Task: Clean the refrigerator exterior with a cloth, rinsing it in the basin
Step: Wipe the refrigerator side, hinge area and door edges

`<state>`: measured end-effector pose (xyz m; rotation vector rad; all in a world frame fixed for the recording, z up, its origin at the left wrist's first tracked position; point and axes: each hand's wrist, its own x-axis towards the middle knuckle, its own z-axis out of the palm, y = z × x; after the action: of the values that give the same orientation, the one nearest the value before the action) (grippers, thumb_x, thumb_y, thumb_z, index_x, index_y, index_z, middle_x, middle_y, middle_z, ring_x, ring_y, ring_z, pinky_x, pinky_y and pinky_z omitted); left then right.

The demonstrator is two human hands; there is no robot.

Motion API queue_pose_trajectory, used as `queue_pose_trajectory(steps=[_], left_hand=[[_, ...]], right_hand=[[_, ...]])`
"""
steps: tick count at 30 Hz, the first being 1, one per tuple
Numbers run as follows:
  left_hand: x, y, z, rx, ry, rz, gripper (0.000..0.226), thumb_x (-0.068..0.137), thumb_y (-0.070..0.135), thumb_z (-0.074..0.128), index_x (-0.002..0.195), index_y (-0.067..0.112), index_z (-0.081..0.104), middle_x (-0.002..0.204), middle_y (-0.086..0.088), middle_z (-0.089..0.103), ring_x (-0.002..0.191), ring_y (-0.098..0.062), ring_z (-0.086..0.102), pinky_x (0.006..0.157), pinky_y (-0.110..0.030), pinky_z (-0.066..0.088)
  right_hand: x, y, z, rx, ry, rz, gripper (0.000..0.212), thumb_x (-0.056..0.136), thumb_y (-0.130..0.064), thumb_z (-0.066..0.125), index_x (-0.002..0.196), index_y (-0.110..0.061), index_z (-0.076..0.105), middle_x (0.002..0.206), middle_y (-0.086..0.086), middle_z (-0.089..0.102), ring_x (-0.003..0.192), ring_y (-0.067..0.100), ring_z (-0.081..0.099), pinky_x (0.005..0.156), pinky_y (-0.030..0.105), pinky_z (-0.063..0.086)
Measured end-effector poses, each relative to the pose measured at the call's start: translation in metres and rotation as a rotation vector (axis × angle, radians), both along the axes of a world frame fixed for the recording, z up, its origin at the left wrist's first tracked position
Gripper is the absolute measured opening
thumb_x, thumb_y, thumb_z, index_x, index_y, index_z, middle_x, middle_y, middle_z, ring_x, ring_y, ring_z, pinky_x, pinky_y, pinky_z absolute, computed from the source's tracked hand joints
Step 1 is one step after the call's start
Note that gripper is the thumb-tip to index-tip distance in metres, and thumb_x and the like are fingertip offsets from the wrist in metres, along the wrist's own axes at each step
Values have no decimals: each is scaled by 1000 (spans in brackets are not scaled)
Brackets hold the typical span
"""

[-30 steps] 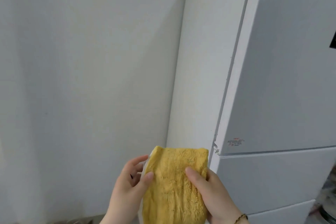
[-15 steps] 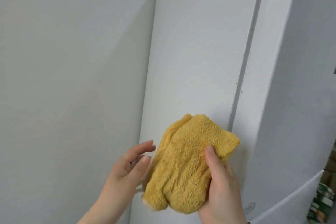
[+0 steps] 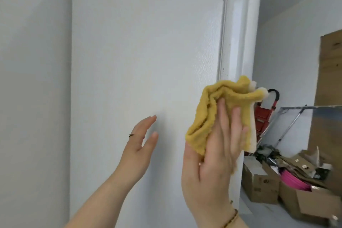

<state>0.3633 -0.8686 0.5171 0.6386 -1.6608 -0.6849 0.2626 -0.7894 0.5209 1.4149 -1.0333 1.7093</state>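
Two bare hands are raised in front of the tall white refrigerator, whose broad, faintly pebbled side panel fills the middle of our view; our right hand has the mustard-yellow fluffy cloth with a pale underside, its fingers straight and laid flat over the crumpled fabric, the back of the hand towards us; the cloth bunches over the thumb side, so we cannot tell whether the thumb pinches it. The cloth sits at the right-hand edge of the side panel, just before the narrow vertical seam and the glossy white door edge; whether it touches the surface we cannot tell. A thin beaded bracelet circles the right wrist.

Our left hand is apart from the cloth, lower and to the left, fingers loosely spread and holding nothing, its palm turned towards the panel; a thin dark ring sits on one finger. A plain grey-white wall lies to the left of the refrigerator.

Beyond the door edge, on the floor to the right, stand brown cardboard boxes, a red trolley with a black curved handle, a silver metal frame and a leaning wooden board.
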Motion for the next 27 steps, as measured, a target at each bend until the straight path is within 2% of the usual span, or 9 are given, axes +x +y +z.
queue_pose_trajectory(steps=[2,4,6,9,11,14,16,22,27], left_hand=[[-6,-10,6,-60,-47,-20,36,94,26,43,129,34,43,140,16,35,131,1,29,111,-25,24],[-12,-16,13,-139,-85,-22,37,94,31,43,132,32,39,144,15,28,135,0,21,110,-20,16],[-19,-22,18,-191,-111,16,40,95,27,43,132,35,32,140,16,23,134,0,15,103,-12,9],[-30,-32,20,-299,-199,157,52,89,47,37,137,28,35,149,2,22,137,-15,14,104,-17,6],[-35,-41,22,-440,-236,272,63,81,53,28,136,25,40,148,-11,27,136,-28,20,108,-29,9],[-43,-53,40,-626,-195,370,51,89,53,28,132,27,35,142,-21,35,129,-28,21,108,-39,12],[-47,-59,59,-693,-148,391,47,89,49,32,130,27,32,141,-22,36,128,-27,20,108,-42,12],[-53,-67,114,-621,-7,346,63,82,45,34,132,8,45,144,-22,32,134,-40,26,108,-55,17],[-63,-75,110,-710,-128,504,63,82,49,37,129,9,47,138,-24,41,128,-48,33,99,-63,20]], right_hand=[[-9,-5,10,42,84,-295,55,86,-28,39,139,-20,27,146,-9,26,142,10,-3,115,40,-9],[-24,-9,17,135,193,-516,56,81,-28,40,135,-15,33,145,-2,35,142,18,2,113,43,-11],[-46,-11,21,253,277,-678,53,85,-39,36,130,-12,44,139,3,47,137,30,16,111,46,-9],[-72,-10,28,428,342,-844,71,94,-54,11,120,-9,60,131,6,55,130,32,24,108,50,-5],[-82,-8,33,418,413,-881,72,96,-49,6,114,-11,65,127,5,59,129,32,27,107,51,-1],[-94,-9,50,298,532,-905,48,93,-40,28,111,-15,65,122,4,62,126,31,31,105,54,6],[-102,-14,65,244,607,-942,41,85,-35,37,117,-17,56,124,5,60,127,31,31,104,56,12],[-108,-29,124,132,586,-1007,40,82,-33,37,119,-18,44,123,8,60,125,32,30,99,60,32],[-106,-35,116,77,573,-1062,43,84,-27,39,125,-17,43,127,10,58,127,34,29,101,56,20]])
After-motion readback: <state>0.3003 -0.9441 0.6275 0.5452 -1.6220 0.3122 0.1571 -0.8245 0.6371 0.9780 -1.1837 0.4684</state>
